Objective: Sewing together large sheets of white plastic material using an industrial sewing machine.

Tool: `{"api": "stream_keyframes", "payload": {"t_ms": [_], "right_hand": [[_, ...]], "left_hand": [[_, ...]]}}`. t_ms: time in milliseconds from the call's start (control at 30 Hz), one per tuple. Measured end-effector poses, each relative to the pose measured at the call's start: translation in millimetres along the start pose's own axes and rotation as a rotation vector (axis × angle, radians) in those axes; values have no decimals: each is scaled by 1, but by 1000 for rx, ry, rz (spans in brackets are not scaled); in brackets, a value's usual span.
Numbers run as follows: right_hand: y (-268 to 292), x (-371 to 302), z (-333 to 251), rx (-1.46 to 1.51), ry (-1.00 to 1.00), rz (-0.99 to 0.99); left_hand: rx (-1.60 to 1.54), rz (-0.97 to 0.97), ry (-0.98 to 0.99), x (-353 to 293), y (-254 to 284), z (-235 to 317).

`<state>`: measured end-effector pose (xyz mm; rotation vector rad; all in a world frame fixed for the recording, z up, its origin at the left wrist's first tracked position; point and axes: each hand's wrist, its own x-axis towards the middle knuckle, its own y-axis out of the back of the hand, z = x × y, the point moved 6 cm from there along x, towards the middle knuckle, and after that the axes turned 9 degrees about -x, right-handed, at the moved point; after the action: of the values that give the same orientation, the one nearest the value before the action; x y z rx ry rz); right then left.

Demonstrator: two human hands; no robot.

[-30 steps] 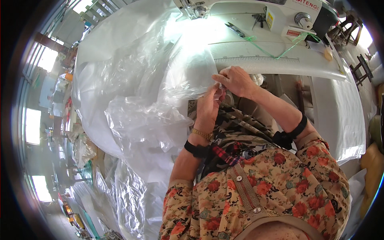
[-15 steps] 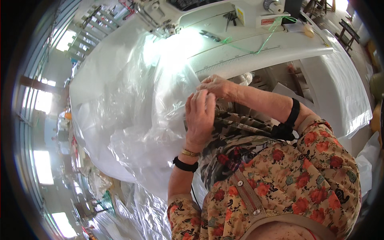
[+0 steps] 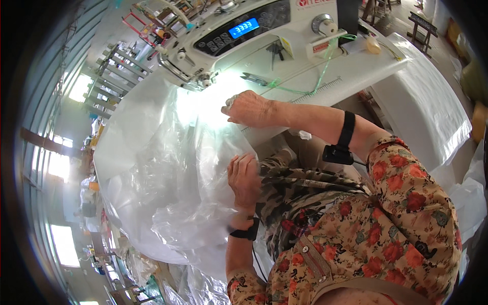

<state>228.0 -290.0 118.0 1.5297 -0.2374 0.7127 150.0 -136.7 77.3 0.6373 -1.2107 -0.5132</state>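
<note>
A large sheet of clear plastic film (image 3: 168, 168) lies bunched over the white sewing table (image 3: 325, 81) and hangs down toward my lap. My right hand (image 3: 249, 109) grips the film's edge up on the table, near the needle area (image 3: 203, 81) of the white sewing machine (image 3: 244, 30). My left hand (image 3: 244, 178) holds a fold of the same film lower down, at the table's front edge above my knees. Both wrists wear black bands.
Scissors (image 3: 254, 79) and green thread (image 3: 305, 86) lie on the machine bed beside a ruler strip. More white plastic material (image 3: 432, 117) is draped at the right. Racks and bright windows fill the far left, and plastic heaps (image 3: 147, 264) lie on the floor.
My right hand has moved away from the left one, up the table toward the machine's needle, drawing the film's edge with it. My left hand stays low on the film. The view has tilted toward the machine.
</note>
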Motion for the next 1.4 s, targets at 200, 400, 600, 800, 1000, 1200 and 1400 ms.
{"api": "stream_keyframes", "payload": {"t_ms": [200,400,600,800,1000,1200,1400], "right_hand": [[-17,9,13,11,23,-116],[-7,10,4,24,106,-84],[-5,11,5,40,54,-144],[-7,16,2,54,51,-165],[-7,12,12,192,-17,-80],[-6,22,27,390,-155,-96],[-17,30,24,521,-227,-101]], "left_hand": [[-86,-49,86,2,11,-4],[-86,-84,81,14,27,-13],[-63,-111,113,36,36,-48],[-12,-127,133,71,34,-87],[-68,-62,280,97,14,-123],[-247,75,424,100,12,-144],[-377,66,566,91,9,-166]]}}
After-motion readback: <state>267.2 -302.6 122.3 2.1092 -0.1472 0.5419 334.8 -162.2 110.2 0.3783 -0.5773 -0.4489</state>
